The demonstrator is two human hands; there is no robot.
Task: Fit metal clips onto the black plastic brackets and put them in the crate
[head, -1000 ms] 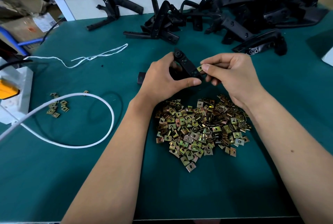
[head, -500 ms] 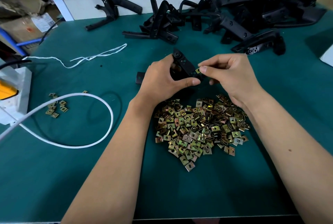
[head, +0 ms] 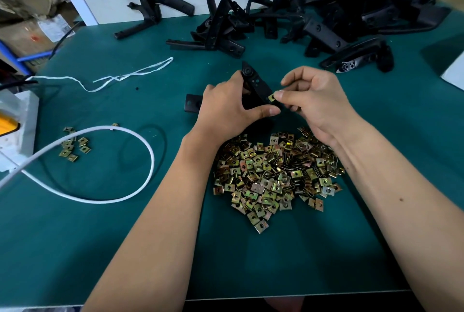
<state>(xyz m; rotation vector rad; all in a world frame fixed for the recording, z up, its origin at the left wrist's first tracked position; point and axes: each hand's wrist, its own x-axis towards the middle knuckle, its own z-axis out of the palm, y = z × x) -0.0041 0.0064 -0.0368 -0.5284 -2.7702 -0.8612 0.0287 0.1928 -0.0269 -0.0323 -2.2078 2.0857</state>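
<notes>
Drawn slightly back from the bracket (head: 256, 85), a clip (head: 271, 97) is pinched by the right hand (head: 316, 100) for realignment, while the bracket is gripped steady by the left hand (head: 226, 108) above the clip pile (head: 276, 173).

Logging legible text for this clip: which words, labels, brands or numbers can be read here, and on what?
None can be read.
White paper label on the cardboard boxes at the far left: printed, but too small and blurred to read.
Red mark on the same cardboard: blurred, not legible.
Held black bracket, metal clip pinched by the right hand, clip pile: no visible text.
</notes>
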